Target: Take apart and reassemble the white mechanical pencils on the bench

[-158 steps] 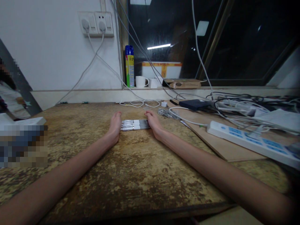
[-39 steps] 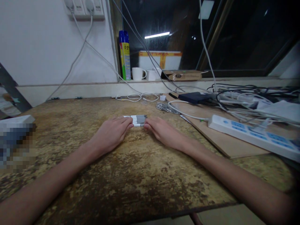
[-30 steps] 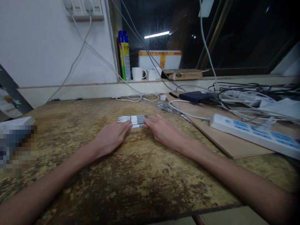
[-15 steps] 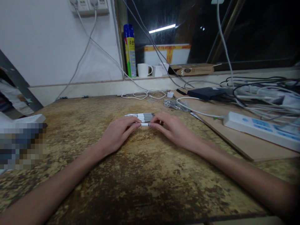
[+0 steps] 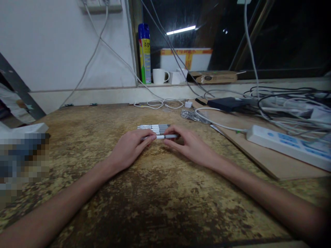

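A white pen with a grey grip [image 5: 160,136] lies sideways between my hands, just in front of a row of several similar pens [image 5: 155,127] on the worn wooden table. My left hand [image 5: 131,144] pinches it near its left end with thumb and fingers. Around the grey end, my right hand [image 5: 190,143] has its thumb and fingers parted, so the pen shows in the gap. Whether a right fingertip still touches the pen is hard to tell. My left fingers cover part of its left end.
A white power strip [image 5: 287,144] rests on a brown board [image 5: 261,155] at the right, below tangled cables. Behind the pens lie a clear plastic bag [image 5: 191,115] and a white cord [image 5: 155,105]. A spray can [image 5: 144,55] and a white mug [image 5: 159,76] stand on the sill.
My right thumb and fingers have spread apart from the pen, uncovering its grey end. My left hand keeps its pinch in about the same place. The view has shifted slightly.
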Tool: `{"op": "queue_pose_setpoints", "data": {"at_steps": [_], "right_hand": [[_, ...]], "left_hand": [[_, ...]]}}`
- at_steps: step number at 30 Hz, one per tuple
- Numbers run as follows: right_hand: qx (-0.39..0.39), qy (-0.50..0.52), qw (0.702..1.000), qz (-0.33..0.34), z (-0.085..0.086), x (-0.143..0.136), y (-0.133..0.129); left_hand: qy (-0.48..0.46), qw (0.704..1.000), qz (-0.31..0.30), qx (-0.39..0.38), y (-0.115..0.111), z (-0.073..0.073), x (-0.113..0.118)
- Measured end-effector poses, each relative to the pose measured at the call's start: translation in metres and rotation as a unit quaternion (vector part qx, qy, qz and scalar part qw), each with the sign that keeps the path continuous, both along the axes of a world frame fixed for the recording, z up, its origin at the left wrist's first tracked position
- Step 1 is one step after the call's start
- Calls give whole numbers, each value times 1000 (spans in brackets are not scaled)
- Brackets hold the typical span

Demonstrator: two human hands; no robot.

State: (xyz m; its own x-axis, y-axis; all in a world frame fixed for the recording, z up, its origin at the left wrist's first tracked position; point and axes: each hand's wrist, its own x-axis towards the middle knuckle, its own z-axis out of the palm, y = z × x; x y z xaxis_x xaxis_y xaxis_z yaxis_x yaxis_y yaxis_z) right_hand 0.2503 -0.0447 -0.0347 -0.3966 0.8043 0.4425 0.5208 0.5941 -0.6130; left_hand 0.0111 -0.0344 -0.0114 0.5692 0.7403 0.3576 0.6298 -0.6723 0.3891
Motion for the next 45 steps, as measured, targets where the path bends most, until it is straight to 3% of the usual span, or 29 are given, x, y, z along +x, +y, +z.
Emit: {"op": "queue_pose_setpoints", "data": {"at_steps": [3,8,14,19,24,30,35,38,42,45], "right_hand": [[-29,-18,999,-6,0,-1,-1],[7,42,999,18,-1,-1,1],[-46,20,999,8,1,-1,1],[-7,64,997,37,1,0,2],[-58,45,997,28,2,1,3],[-1,75,997,22,2,1,4],[-56,92,994,17,3,0,2],[-45,98,994,12,2,2,5],[-36,148,988,-4,-1,6,12],[-74,199,977,-8,-1,8,15]], "left_hand": [[1,1000,0,1,0,0,0],[1,1000,2,5,0,-2,0],[7,1000,-8,3,0,-3,-1],[5,1000,-2,1,1,-4,-2],[0,1000,-7,5,0,-3,-2],[-1,1000,-7,6,-1,-1,-1],[-4,1000,-9,7,0,-2,-1],[6,1000,-6,5,1,-1,-2],[5,1000,18,-1,2,3,-5],[-30,999,22,-11,2,5,-5]]}}
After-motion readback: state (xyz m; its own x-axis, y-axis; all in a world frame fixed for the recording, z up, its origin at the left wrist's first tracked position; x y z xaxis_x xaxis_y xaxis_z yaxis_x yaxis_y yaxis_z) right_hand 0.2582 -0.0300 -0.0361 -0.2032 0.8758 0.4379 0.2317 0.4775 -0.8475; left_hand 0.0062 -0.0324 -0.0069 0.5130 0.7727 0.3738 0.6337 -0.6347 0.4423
